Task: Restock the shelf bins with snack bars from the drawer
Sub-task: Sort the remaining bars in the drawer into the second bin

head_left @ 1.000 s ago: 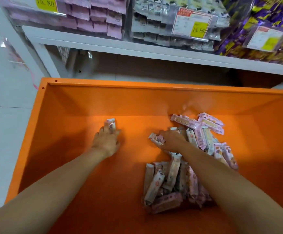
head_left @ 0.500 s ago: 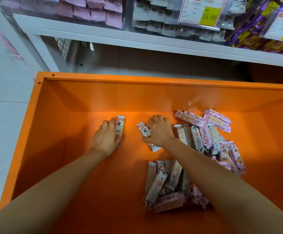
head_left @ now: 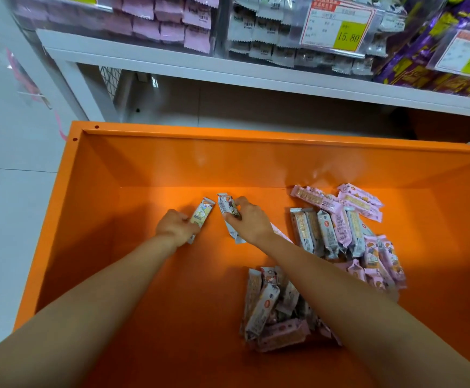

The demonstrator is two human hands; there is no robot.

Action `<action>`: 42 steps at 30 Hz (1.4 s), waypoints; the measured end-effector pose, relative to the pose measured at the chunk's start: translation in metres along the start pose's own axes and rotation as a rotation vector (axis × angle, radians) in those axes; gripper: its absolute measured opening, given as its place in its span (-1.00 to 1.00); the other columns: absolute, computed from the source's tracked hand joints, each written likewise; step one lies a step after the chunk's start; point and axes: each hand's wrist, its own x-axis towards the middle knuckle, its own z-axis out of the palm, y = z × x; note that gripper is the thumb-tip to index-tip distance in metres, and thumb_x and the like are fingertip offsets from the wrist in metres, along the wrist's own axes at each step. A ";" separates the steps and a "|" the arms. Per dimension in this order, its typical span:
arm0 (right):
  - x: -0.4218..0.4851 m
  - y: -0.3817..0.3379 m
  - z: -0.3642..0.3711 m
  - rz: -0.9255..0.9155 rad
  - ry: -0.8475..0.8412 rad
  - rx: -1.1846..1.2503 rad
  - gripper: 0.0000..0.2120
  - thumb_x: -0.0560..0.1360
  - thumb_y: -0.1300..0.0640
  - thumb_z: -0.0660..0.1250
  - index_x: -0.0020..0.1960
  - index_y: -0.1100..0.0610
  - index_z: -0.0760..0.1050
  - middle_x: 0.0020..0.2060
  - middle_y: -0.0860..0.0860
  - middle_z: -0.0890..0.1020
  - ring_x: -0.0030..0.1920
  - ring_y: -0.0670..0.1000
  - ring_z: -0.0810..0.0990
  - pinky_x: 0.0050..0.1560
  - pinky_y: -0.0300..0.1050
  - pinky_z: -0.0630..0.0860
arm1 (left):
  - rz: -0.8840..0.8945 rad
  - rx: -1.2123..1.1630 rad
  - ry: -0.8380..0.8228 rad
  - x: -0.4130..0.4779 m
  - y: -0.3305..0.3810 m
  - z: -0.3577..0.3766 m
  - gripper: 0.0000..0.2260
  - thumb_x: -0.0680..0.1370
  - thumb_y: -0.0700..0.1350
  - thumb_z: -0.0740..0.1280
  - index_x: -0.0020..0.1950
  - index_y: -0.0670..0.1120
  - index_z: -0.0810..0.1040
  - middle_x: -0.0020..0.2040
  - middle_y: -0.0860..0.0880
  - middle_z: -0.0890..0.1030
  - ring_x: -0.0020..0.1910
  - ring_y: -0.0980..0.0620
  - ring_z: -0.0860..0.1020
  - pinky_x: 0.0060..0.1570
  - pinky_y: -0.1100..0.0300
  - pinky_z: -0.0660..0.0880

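Note:
Both my arms reach into the orange drawer [head_left: 93, 208]. My left hand [head_left: 176, 228] grips one pale snack bar [head_left: 203, 215] that points up and away from me. My right hand [head_left: 249, 222] holds a grey-white snack bar [head_left: 226, 208] just right of it, fingers curled over the wrapper. Several pink and grey snack bars [head_left: 340, 228] lie loose at the drawer's right side, and another heap of bars [head_left: 270, 309] lies nearer to me under my right forearm. Above, the shelf bins hold pink packets [head_left: 169, 21] and grey-white packets [head_left: 259, 29].
A white shelf edge [head_left: 228, 71] runs across above the drawer, with a dark gap below it. Price tags [head_left: 340, 26] hang on the bin fronts; purple packets [head_left: 424, 51] fill the right bin. Pale floor tiles [head_left: 12, 191] lie to the left. The drawer's left half is bare orange.
My right hand left the pile and moved left to the middle with a bar in it. My left hand curled round its bar. The camera tilted, showing more of the shelf.

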 end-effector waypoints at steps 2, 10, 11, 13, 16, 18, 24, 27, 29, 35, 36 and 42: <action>0.000 -0.005 0.003 0.081 -0.070 0.120 -0.53 0.65 0.00 0.19 0.45 0.22 0.23 -0.38 -0.03 0.37 -0.42 -0.01 0.38 -0.45 -0.12 0.23 | -0.111 -0.252 -0.057 -0.004 0.004 -0.003 -0.48 0.42 -0.29 0.48 0.35 -0.23 0.42 0.24 -0.18 0.54 0.13 -0.14 0.55 -0.03 0.19 0.43; -0.011 -0.040 -0.015 0.045 -0.134 0.428 -0.48 0.62 0.22 0.23 0.53 0.14 0.15 0.04 0.08 0.51 -0.08 0.08 0.47 -0.09 -0.04 0.41 | -0.135 -0.527 -0.285 -0.022 0.027 -0.023 -0.50 0.39 -0.39 0.47 0.29 -0.17 0.45 -0.09 -0.10 0.66 -0.26 -0.01 0.63 -0.38 0.15 0.57; -0.013 -0.043 -0.020 0.010 -0.109 0.444 -0.48 0.59 0.26 0.26 0.51 0.17 0.19 0.02 0.04 0.53 -0.05 0.08 0.48 -0.09 -0.02 0.43 | -0.112 -0.531 -0.298 -0.026 0.031 -0.026 -0.53 0.40 -0.38 0.48 0.26 -0.17 0.47 -0.12 -0.09 0.66 -0.27 0.00 0.64 -0.38 0.15 0.59; -0.016 -0.048 -0.030 -0.041 -0.075 0.467 -0.50 0.57 0.29 0.31 0.45 0.20 0.24 -0.09 -0.08 0.47 -0.06 0.06 0.51 -0.09 0.01 0.49 | -0.059 -0.541 -0.298 -0.033 0.038 -0.031 -0.57 0.41 -0.34 0.49 0.24 -0.19 0.49 -0.10 -0.10 0.68 -0.24 -0.01 0.66 -0.32 0.15 0.63; -0.024 -0.052 -0.045 -0.105 -0.016 0.486 -0.51 0.53 0.23 0.41 0.40 0.20 0.31 0.00 0.02 0.49 -0.15 -0.12 0.49 -0.21 -0.32 0.50 | 0.011 -0.617 -0.277 -0.042 0.047 -0.040 -0.61 0.47 -0.22 0.48 0.26 -0.20 0.50 -0.04 -0.13 0.68 -0.17 -0.04 0.67 -0.30 0.15 0.64; -0.029 -0.056 -0.056 -0.150 0.003 0.505 -0.50 0.49 0.20 0.46 0.36 0.17 0.35 0.05 0.08 0.50 -0.12 -0.11 0.48 -0.20 -0.34 0.49 | 0.037 -0.679 -0.271 -0.050 0.053 -0.048 -0.64 0.52 -0.13 0.44 0.28 -0.18 0.49 -0.01 -0.14 0.67 -0.14 -0.06 0.67 -0.27 0.13 0.64; -0.048 -0.076 -0.082 -0.275 0.020 0.508 -0.51 0.49 0.13 0.46 0.37 0.06 0.40 -0.02 -0.02 0.50 -0.04 -0.06 0.49 -0.07 -0.20 0.50 | 0.083 -0.758 -0.207 -0.071 0.069 -0.069 -0.57 0.47 -0.12 0.50 0.26 -0.20 0.47 0.07 -0.17 0.67 0.03 -0.12 0.67 0.07 -0.09 0.60; -0.055 -0.086 -0.088 -0.328 0.044 0.451 -0.41 0.47 0.09 0.48 0.44 0.06 0.35 0.09 0.01 0.48 0.07 -0.04 0.50 0.08 -0.13 0.53 | 0.100 -0.783 -0.184 -0.082 0.077 -0.082 -0.65 0.45 -0.13 0.52 0.15 -0.16 0.49 0.03 -0.16 0.67 -0.01 -0.11 0.67 0.06 -0.09 0.61; -0.061 -0.092 -0.089 -0.370 0.084 0.426 -0.31 0.41 -0.01 0.52 0.46 0.02 0.33 0.15 0.01 0.43 0.17 -0.03 0.50 0.22 -0.04 0.52 | 0.113 -0.799 -0.173 -0.089 0.084 -0.089 -0.73 0.45 -0.16 0.51 0.05 -0.14 0.49 -0.02 -0.15 0.67 -0.04 -0.09 0.67 0.03 -0.06 0.62; -0.079 -0.111 -0.100 -0.515 0.267 0.264 -0.12 0.34 -0.17 0.50 0.53 0.09 0.24 0.17 -0.01 0.40 0.20 -0.09 0.42 0.25 -0.23 0.41 | 0.243 -0.798 -0.228 -0.116 0.100 -0.111 -0.79 0.48 -0.21 0.46 0.10 -0.17 0.59 -0.06 -0.13 0.71 -0.11 -0.06 0.68 -0.21 0.11 0.64; -0.080 -0.116 -0.105 -0.527 0.302 0.255 -0.14 0.33 -0.17 0.45 0.52 0.10 0.25 0.18 -0.01 0.41 0.21 -0.10 0.42 0.24 -0.23 0.41 | 0.289 -0.791 -0.230 -0.120 0.104 -0.115 -0.80 0.49 -0.20 0.46 0.09 -0.15 0.58 -0.05 -0.11 0.71 -0.11 -0.04 0.69 -0.24 0.15 0.63; -0.081 -0.154 -0.147 -0.566 0.491 0.378 -0.28 0.28 -0.11 0.38 0.40 0.07 0.36 0.18 -0.02 0.47 0.20 -0.07 0.46 0.20 -0.17 0.45 | 0.552 -0.737 -0.094 -0.142 0.139 -0.153 -0.85 0.55 -0.03 0.40 -0.01 -0.10 0.59 -0.10 -0.16 0.69 -0.20 -0.03 0.67 -0.29 0.15 0.59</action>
